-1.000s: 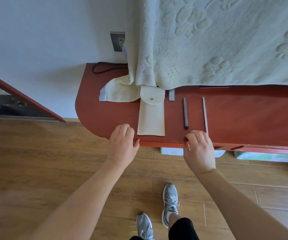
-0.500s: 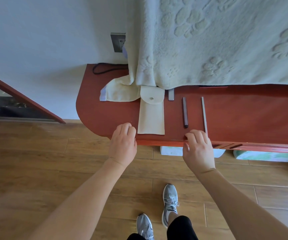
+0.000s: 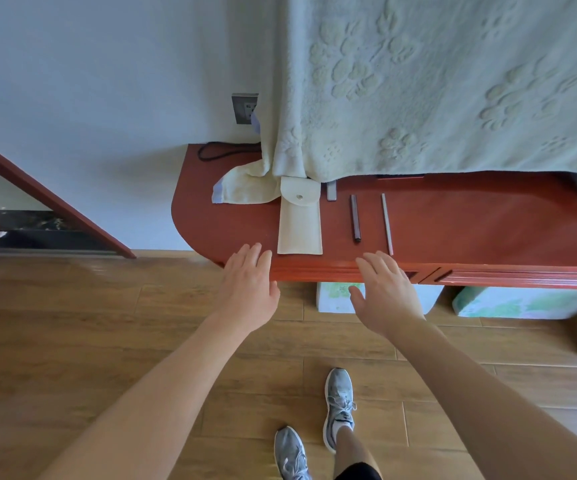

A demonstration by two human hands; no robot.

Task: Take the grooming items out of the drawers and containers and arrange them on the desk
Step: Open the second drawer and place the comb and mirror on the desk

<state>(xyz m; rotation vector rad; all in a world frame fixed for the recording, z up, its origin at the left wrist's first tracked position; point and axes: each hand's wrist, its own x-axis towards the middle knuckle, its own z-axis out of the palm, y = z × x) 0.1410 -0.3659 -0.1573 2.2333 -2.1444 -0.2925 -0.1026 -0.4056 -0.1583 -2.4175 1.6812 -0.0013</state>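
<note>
Two hands over desk (image 3: 487, 233) edge: left hand (image 3: 249, 289), right hand (image 3: 385, 294), both released, empty.
Pouch (image 3: 300, 221), dark stick (image 3: 355, 218) and thin file (image 3: 386, 223) lie side by side on desk; presumed drawer front (image 3: 314, 271) next: pull squarely, without jolting them.

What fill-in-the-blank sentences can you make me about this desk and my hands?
1. The cream pouch lies on the desk, ___ of the dark stick.
2. The left hand and the right hand each hold ___.
3. The cord at the desk's back corner is ___.
Missing words: left; nothing; black.
</note>
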